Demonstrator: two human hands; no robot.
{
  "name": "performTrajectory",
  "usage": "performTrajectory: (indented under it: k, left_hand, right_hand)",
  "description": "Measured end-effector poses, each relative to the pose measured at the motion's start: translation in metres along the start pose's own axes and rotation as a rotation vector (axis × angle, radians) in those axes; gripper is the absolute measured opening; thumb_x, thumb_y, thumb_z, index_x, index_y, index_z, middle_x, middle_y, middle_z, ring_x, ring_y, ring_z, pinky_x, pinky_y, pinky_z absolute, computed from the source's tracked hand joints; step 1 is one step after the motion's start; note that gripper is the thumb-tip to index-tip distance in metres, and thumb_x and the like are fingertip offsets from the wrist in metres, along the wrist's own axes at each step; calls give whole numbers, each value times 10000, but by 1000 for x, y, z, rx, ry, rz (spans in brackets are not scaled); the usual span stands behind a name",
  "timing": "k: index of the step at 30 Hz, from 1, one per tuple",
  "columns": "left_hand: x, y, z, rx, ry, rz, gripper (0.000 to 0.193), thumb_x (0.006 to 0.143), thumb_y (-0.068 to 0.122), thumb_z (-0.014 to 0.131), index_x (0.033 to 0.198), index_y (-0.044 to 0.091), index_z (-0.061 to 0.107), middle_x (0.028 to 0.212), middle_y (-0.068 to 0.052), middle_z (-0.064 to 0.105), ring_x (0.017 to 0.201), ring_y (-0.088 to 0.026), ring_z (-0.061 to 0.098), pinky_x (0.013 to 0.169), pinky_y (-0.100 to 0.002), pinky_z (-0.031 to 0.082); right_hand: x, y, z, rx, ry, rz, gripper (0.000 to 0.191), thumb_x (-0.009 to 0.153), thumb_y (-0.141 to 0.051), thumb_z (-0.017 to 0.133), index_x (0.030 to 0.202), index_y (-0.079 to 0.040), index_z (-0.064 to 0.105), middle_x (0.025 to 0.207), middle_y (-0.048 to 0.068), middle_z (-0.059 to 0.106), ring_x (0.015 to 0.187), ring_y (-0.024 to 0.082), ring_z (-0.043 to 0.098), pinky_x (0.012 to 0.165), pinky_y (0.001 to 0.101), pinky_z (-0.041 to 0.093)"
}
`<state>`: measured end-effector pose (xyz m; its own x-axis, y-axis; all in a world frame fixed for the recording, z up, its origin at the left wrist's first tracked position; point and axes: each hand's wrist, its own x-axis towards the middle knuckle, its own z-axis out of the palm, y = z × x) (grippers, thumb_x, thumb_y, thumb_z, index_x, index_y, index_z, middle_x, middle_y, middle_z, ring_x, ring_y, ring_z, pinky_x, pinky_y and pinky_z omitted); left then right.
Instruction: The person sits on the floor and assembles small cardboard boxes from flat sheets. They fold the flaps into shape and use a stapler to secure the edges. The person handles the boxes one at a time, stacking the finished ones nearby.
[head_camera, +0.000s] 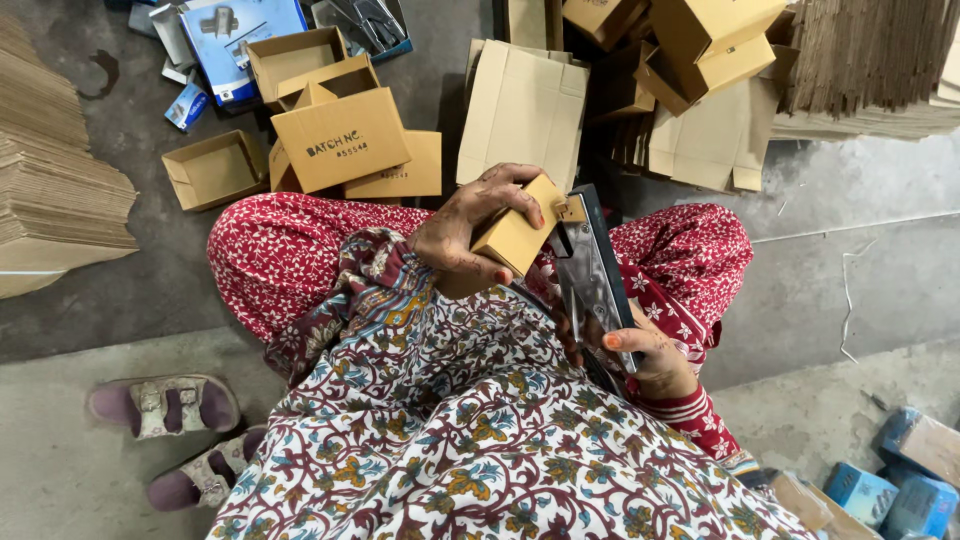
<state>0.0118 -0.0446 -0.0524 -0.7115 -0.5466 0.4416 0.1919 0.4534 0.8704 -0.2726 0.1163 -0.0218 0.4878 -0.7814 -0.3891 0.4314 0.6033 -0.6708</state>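
Note:
I sit on the floor with a patterned cloth over my lap. My left hand (462, 228) grips a small brown cardboard box (518, 233), holding it tilted above my knees. My right hand (648, 355) is closed around the handle of a dark metal stapler (590, 272). The stapler's head touches the box's upper right corner. Part of the box is hidden by my left fingers.
Finished small boxes (340, 135) lie on the floor ahead. Flat carton blanks (522, 110) and more boxes (700, 45) lie beyond my knees. Stacks of cardboard sheets (50, 180) stand left and top right. A pair of sandals (165, 405) sits at lower left, blue packets (900, 495) at lower right.

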Motion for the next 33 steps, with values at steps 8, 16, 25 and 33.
performTrajectory:
  k: [8,16,25,33]
  left_hand:
    - [7,15,2,73,-55,-6,696,735,567,898,1260,183,653,1526,-182,485,1445,-377,476,1204,-494,410]
    - [7,-3,-1,9,-113,-90,670,759,558,864,1259,187,617,1529,-167,496,1463,-358,487,1217,-500,410]
    - [6,-9,9,-118,-100,-155,613,835,555,820,1293,218,592,1558,-133,450,1448,-327,525,1216,-487,462]
    - [10,-23,14,-23,-101,-136,609,834,499,862,1299,207,599,1584,-143,450,1485,-351,496,1256,-523,415]
  right_hand:
    - [12,49,-33,-315,30,-29,484,791,-113,632,1231,81,578,897,156,663,741,232,659,650,364,554]
    - [18,56,-31,-336,35,28,622,772,-62,667,1372,-20,510,1201,108,679,1082,217,665,944,353,554]
    - [-5,41,-25,-731,-44,10,548,794,-57,734,1319,-36,576,1143,63,683,999,153,627,887,297,539]
    - [9,56,-22,-727,5,32,334,893,-134,755,1185,-6,656,963,55,653,856,156,582,769,310,506]
